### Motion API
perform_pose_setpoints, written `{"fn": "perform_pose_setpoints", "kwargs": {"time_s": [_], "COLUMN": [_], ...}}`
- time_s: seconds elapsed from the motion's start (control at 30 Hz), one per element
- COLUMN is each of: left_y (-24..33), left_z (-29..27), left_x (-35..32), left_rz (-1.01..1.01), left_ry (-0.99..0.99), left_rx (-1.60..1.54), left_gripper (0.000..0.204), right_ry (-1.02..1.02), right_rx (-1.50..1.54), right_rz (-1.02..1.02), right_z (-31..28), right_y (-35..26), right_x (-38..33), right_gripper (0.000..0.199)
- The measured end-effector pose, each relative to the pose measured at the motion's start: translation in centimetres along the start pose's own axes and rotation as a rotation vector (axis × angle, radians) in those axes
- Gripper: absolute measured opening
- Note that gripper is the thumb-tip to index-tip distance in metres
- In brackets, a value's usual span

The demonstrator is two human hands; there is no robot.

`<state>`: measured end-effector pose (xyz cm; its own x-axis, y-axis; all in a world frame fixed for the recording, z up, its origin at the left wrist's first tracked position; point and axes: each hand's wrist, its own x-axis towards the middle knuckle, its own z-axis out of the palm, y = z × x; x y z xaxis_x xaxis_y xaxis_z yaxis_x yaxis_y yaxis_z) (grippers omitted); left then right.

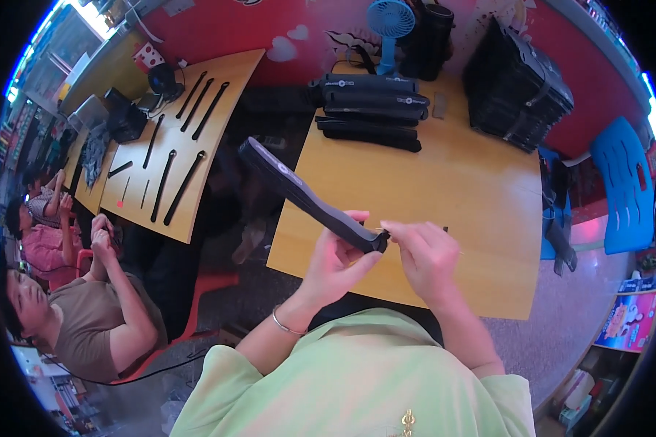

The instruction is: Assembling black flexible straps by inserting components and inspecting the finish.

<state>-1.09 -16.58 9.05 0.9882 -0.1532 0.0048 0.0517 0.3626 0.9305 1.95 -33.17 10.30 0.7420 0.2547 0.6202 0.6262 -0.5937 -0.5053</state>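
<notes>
My left hand (pixel 337 264) grips the near end of a long, flat black strap-like piece (pixel 299 192) with a pale round mark. Its far end rises to the upper left, past the table's left edge. Thumb and fingertips of my right hand (pixel 424 255) are pinched together at its near tip; a tiny gold-coloured bit shows there, too small to make out. Both hands are above the near part of a wooden table (pixel 481 218). Further back on it lies a stack of similar black pieces (pixel 372 102).
A light-blue fan (pixel 391 33) and a large black bag (pixel 517 87) stand at the table's back. On the left, another table (pixel 229 69) carries several black straps (pixel 184 188). Seated people (pixel 113 320) are beside it. A blue chair (pixel 623 186) stands at right.
</notes>
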Motion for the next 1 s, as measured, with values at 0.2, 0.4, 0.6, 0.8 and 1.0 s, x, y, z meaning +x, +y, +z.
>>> {"fn": "perform_pose_setpoints", "kwargs": {"time_s": [0.2,0.4,0.6,0.8,1.0], "left_y": [-0.1,-1.3,-1.6,-1.8,-1.1], "left_z": [-0.1,0.2,0.8,1.9,2.2], "left_x": [-0.4,-1.2,0.7,0.1,1.1], "left_rz": [-0.161,-0.322,-0.268,-0.347,-0.400], "left_ry": [-0.140,-0.296,-0.018,0.106,0.076], "left_rx": [-0.016,-0.099,-0.417,-0.381,-0.404], "left_gripper": [0.050,0.043,0.028,0.025,0.022], "right_ry": [-0.051,0.010,-0.308,-0.442,-0.384], "right_rx": [-0.095,-0.099,-0.101,-0.099,-0.002], "right_rz": [-0.054,0.043,-0.016,0.413,0.470], "right_z": [-1.5,-4.5,-4.9,-6.2,-6.9], "right_y": [0.7,2.0,0.0,1.3,1.6], "right_x": [0.7,1.6,-1.2,-2.8,-2.5], "right_gripper": [0.033,0.030,0.032,0.050,0.062]}}
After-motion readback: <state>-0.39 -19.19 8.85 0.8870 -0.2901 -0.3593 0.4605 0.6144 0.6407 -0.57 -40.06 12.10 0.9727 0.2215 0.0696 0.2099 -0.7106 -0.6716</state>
